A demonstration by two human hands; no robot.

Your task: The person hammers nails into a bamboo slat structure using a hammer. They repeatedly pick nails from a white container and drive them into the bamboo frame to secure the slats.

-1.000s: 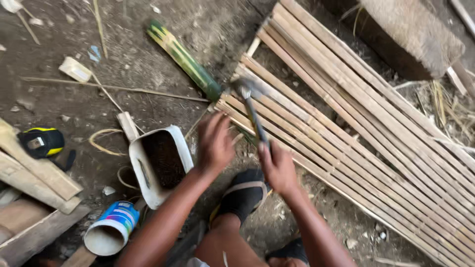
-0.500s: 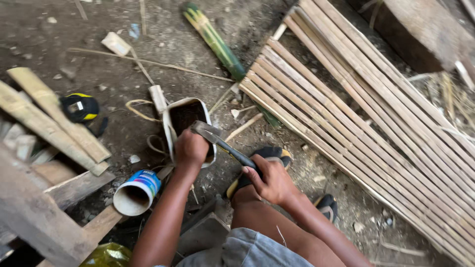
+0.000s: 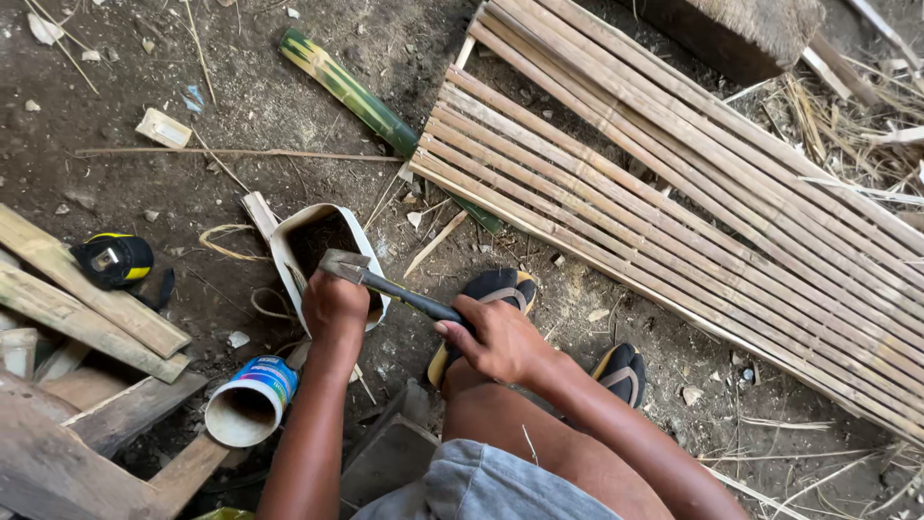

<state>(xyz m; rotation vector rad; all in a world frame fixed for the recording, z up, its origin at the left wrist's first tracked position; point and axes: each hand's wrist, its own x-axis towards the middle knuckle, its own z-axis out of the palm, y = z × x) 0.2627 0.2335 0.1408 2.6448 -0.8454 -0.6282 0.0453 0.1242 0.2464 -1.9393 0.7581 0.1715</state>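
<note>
My right hand [image 3: 496, 337] grips the dark handle of a hammer [image 3: 385, 281], whose metal head points left over a cut white plastic container [image 3: 289, 255]. My left hand [image 3: 334, 306] reaches into that container with fingers curled; what it holds is hidden. The container has dark contents inside. My feet wear black and yellow sandals [image 3: 500, 289] on the dirt ground.
A panel of bamboo slats [image 3: 693, 202] lies to the right. A green bamboo piece [image 3: 351, 94] lies at the top. A yellow and black tape measure [image 3: 114, 258], wooden planks [image 3: 91, 313] and a blue and white can [image 3: 252, 400] are at left.
The view has tilted slightly. My left hand stays at the white container and my right hand keeps the hammer, which has lowered a little toward the container.
</note>
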